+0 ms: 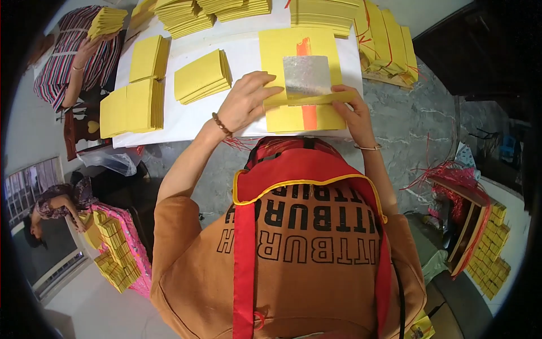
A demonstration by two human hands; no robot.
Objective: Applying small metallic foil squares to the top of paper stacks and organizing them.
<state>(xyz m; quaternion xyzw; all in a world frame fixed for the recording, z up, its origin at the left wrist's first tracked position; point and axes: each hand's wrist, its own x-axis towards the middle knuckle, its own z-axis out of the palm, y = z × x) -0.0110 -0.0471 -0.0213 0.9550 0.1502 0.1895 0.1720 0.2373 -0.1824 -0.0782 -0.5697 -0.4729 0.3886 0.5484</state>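
The white-covered table [169, 125] is the largest thing here, carrying folded yellow stacks [116, 116] along its left edge and more piles [322, 17] at its far edge. Beyond the right edge, yellow bundles [389, 42] bound with red cord stand on a board. Left of the person, a pink-covered surface [137, 234] holds small yellow bundles; on the right, a wooden stand [460, 192] bears tangled red cord. Below the table's near left corner lies a clear plastic bag [116, 161], its contents unclear. A yellow sheet [319, 42] lies at the near right corner, bearing a silver square [307, 73] over an orange strip [309, 117], with a folded band across it. The left hand [248, 99] reaches in palm down, fingers extended over the sheet's left side; whether it grips, I cannot tell. The right hand [354, 110], wrist bent inward, pinches the band's right end between thumb and fingers.
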